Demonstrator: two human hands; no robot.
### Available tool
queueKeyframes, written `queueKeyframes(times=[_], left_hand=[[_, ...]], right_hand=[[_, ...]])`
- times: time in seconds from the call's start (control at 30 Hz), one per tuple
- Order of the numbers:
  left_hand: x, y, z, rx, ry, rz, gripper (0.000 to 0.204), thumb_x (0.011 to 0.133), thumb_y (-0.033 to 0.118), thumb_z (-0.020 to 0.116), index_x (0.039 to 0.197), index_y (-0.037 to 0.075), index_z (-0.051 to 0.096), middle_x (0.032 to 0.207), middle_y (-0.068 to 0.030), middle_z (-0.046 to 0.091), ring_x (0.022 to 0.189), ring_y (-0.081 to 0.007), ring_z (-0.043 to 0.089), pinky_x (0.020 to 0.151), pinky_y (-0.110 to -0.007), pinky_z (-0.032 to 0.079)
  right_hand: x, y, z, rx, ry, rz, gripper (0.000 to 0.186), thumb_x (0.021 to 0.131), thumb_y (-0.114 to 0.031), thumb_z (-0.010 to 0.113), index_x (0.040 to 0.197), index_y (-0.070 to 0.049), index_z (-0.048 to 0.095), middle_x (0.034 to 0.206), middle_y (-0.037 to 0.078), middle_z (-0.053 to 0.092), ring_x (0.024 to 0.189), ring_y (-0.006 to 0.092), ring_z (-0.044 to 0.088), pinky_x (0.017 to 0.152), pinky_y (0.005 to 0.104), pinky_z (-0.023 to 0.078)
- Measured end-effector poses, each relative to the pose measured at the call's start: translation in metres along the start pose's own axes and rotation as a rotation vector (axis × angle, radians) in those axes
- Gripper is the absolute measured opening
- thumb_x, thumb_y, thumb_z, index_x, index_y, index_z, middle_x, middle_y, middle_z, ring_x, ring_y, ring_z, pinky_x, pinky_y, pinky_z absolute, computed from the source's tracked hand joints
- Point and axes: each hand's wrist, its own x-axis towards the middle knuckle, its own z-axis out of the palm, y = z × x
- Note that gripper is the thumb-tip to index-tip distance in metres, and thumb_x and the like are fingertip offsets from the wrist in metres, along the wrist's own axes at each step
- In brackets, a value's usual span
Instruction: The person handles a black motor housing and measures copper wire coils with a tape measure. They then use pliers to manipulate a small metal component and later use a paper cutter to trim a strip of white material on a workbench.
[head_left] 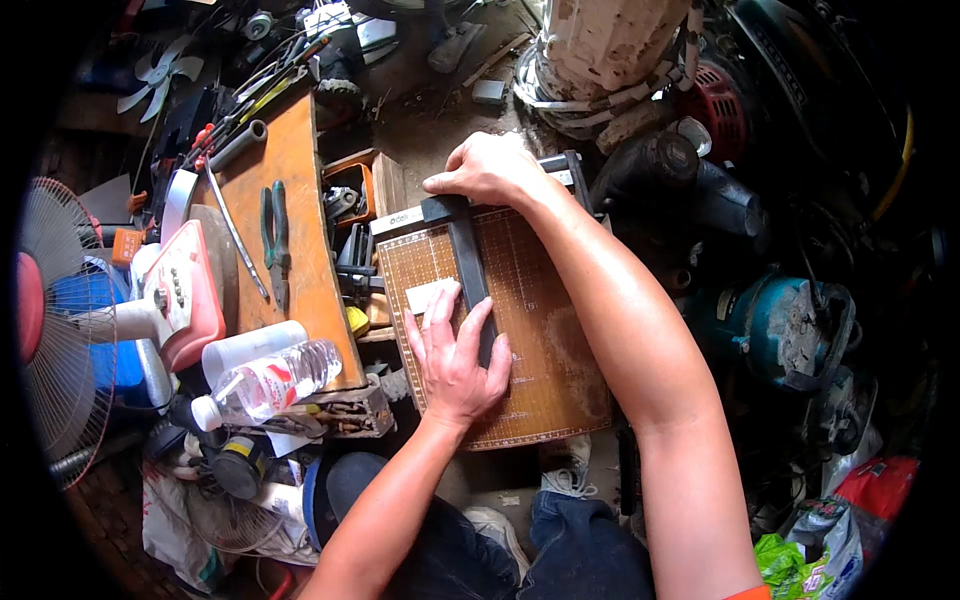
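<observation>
Over my lap stands a paper trimmer (pixel 560 370) with a brown gridded board and a pale strip along its far edge. A black bar (pixel 468 255) runs lengthwise down the board. My left hand (pixel 455 365) lies spread on the board and the bar's near part, its fingertips touching a small white piece of paper (pixel 428 296) left of the bar. At the far edge my right hand (pixel 492 170) is closed round the bar's black end block (pixel 445 208), thumb to the left. The other right fingers are partly hidden behind the hand.
On the left, an orange-brown wooden board (pixel 235 180) carries pliers (pixel 275 240), a long screwdriver (pixel 235 225) and a water bottle (pixel 270 385). A fan (pixel 70 320) stands beyond it. To the right sits a teal power tool (pixel 770 325); a post (pixel 610 50) rises behind the trimmer.
</observation>
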Motion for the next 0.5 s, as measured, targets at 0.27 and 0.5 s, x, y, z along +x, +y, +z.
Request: queueKeyframes(times=[0.27,0.5], left_hand=[[0.0006,0.0009,-0.0004,-0.006,0.008,0.0,0.045,0.072,0.024,0.066,0.114,0.011,0.057,0.129,-0.0165,0.043,0.124,-0.0321,0.039,0.106,-0.056,0.014],[0.001,0.0011,-0.0024,-0.011,0.006,0.008,0.045,0.071,0.021,0.066,0.113,0.009,0.058,0.128,-0.0172,0.045,0.123,-0.0321,0.04,0.106,-0.055,0.015]], right_hand=[[-0.0005,0.0009,0.0006,-0.011,0.018,-0.02,0.046,0.075,-0.051,0.064,0.089,-0.008,0.072,0.079,0.012,0.068,0.076,0.0244,0.067,0.074,0.0335,0.051],[0.0013,0.002,-0.0004,-0.001,-0.001,-0.03,0.047,0.076,-0.05,0.064,0.09,-0.006,0.071,0.079,0.014,0.068,0.076,0.0246,0.067,0.074,0.0333,0.051]])
